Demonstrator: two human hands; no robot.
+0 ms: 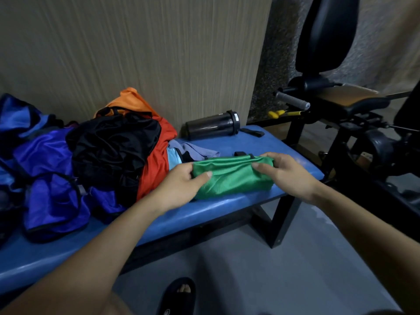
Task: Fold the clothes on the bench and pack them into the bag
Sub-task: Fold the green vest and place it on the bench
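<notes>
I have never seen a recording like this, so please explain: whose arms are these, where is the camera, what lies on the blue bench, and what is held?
There is no machine. A person wears one camera on the head, looking down at their own arms. The left hand and right hand each grip one end of a folded green garment on the blue bench. Beside it lies a pile of black, red and orange clothes, a blue bag, and a dark bottle on its side.

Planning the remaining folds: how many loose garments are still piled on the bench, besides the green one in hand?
At least 3: a black garment atop the pile, an orange-red one beneath it against the wall, and a grey-purple one behind the green garment. More may be hidden underneath.
</notes>
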